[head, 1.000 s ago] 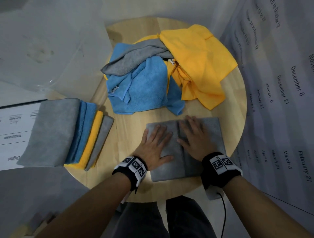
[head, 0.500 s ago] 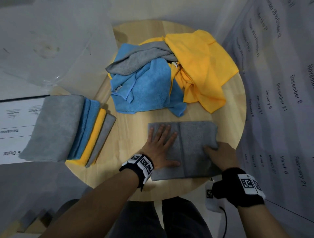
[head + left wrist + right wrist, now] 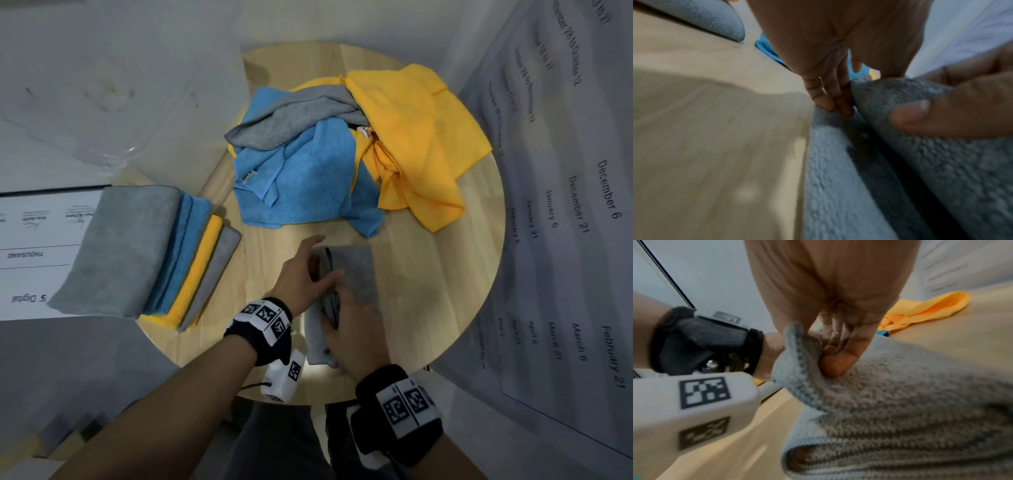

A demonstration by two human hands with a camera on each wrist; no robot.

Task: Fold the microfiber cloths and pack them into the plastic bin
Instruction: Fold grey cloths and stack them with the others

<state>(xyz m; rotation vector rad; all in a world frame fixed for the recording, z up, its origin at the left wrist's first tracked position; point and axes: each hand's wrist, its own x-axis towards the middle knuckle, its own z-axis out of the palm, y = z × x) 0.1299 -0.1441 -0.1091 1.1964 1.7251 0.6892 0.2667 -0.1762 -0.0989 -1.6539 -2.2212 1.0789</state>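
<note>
Both hands work a grey cloth [image 3: 356, 270] on the round table [image 3: 428, 301]: left hand [image 3: 301, 274] presses flat-fingered on its left half, right hand [image 3: 356, 329] pinches the folded-over edge.

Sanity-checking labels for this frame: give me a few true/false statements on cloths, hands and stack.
1. The right hand pinches an edge of the grey cloth. True.
2. The grey cloth lies inside the plastic bin. False: it lies on the round wooden table.
3. The left hand has straight fingers on the grey cloth. True.
4. The folded stack has a yellow cloth on top. False: a grey one is on top.
5. The unfolded pile holds blue, grey and yellow cloths. True.
</note>
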